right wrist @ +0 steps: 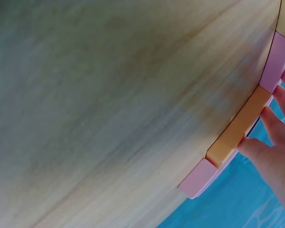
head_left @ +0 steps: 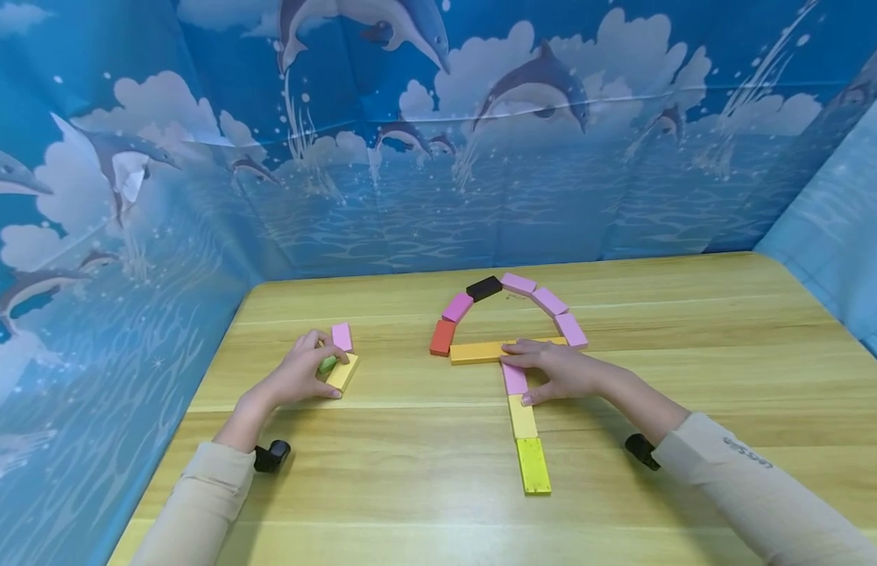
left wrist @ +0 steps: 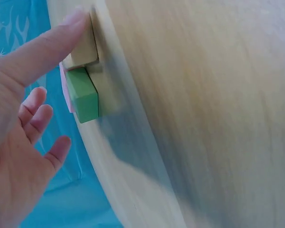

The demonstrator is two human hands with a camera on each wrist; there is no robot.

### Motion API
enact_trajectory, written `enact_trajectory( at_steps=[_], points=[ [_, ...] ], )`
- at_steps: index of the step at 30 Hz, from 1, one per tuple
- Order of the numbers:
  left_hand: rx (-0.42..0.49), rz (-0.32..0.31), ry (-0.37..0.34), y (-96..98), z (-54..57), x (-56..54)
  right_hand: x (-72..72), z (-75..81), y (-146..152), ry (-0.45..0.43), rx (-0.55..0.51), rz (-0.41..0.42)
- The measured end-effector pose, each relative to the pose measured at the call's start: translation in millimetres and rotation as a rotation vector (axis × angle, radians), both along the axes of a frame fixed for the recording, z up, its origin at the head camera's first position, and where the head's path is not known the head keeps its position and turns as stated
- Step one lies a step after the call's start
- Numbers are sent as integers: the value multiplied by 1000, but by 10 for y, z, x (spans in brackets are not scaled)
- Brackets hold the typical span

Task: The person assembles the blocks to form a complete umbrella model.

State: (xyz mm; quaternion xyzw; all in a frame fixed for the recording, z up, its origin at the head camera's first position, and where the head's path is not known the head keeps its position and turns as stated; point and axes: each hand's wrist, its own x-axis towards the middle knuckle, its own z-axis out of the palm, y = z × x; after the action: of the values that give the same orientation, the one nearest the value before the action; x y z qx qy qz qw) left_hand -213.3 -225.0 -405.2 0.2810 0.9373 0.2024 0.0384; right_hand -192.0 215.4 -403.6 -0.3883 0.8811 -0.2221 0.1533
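On the left of the table, my left hand (head_left: 304, 369) pinches a pale yellow block (head_left: 344, 374) between thumb and fingers. A green block (left wrist: 85, 97) lies right beside it, partly covered by the hand in the head view. Just beyond stands a pink block (head_left: 342, 336). My right hand (head_left: 561, 369) rests with fairly straight fingers on a row of orange blocks (head_left: 476, 353). Its thumb touches near the joint between a pink block (head_left: 514, 379) and another pale yellow block (head_left: 522, 417) below. In the right wrist view, the fingertips (right wrist: 249, 145) lie along the orange edge.
Above the orange row curves an arch with a red block (head_left: 442, 338), a magenta block (head_left: 457, 306), a black block (head_left: 484, 288) and several pink blocks (head_left: 549, 301). A bright yellow block (head_left: 533, 466) ends the stem. A dolphin-printed curtain (head_left: 438, 196) hangs behind the wooden table (head_left: 410, 487).
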Motion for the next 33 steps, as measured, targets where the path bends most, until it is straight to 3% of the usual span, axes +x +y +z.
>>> enact_trajectory(
  at_steps=[11,15,21,29,33],
  points=[
    [-58,-23,-86,6,1,-93,-11,-15,5,0,6,0],
    [-41,-23,-108,7,-4,-113,-13,-17,5,-3,2,1],
    [124,2,-181,25,31,-73,-18,-25,14,5,8,3],
    [401,130,-428,39,103,-25,-21,-23,15,3,16,6],
    [481,186,-481,31,122,-18,-16,-16,11,4,14,6]
  ],
)
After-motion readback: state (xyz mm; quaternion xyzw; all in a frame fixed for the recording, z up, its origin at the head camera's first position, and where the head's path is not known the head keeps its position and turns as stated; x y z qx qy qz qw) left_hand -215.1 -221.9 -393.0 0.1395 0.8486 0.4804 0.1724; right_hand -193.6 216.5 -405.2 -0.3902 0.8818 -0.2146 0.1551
